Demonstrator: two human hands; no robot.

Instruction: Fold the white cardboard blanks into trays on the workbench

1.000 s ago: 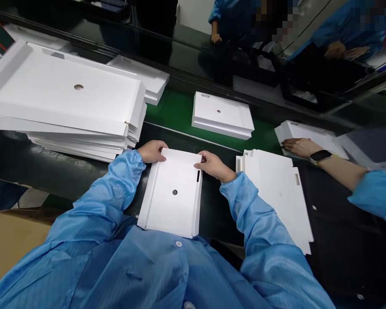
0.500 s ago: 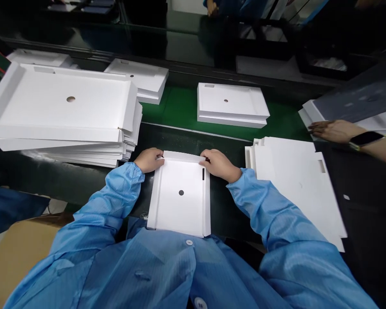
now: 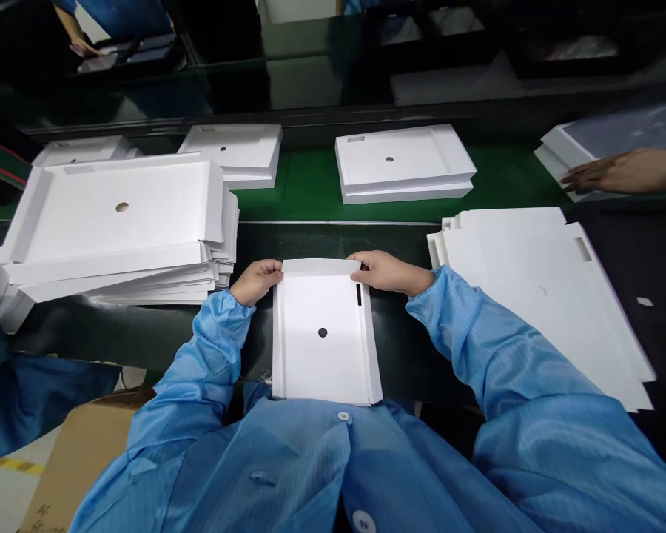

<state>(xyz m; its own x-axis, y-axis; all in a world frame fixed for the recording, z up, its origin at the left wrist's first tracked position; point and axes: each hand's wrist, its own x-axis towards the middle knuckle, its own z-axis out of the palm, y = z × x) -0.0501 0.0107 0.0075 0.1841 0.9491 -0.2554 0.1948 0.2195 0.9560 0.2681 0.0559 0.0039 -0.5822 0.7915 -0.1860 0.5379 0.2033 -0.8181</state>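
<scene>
A white cardboard tray (image 3: pixel 322 348) with a round hole and a dark slot lies on the black bench right in front of me. Its side walls are folded up and its far flap is bent over. My left hand (image 3: pixel 260 280) pinches the far left corner of that flap. My right hand (image 3: pixel 385 271) grips the far right corner beside the slot. Both hands are closed on the cardboard, in blue sleeves.
A tall stack of flat white blanks (image 3: pixel 116 229) sits at my left, another pile of blanks (image 3: pixel 538 289) at my right. Folded trays (image 3: pixel 402 163) (image 3: pixel 230 152) rest on the green conveyor belt (image 3: pixel 311 194). A co-worker's hand (image 3: pixel 616 172) touches a box at far right. A brown carton (image 3: pixel 83 459) stands below.
The view has tilted down and the tray has turned square to me. My hands stay at its far corners, pressing the far flap over. The co-worker's hand has drawn back to the right.
</scene>
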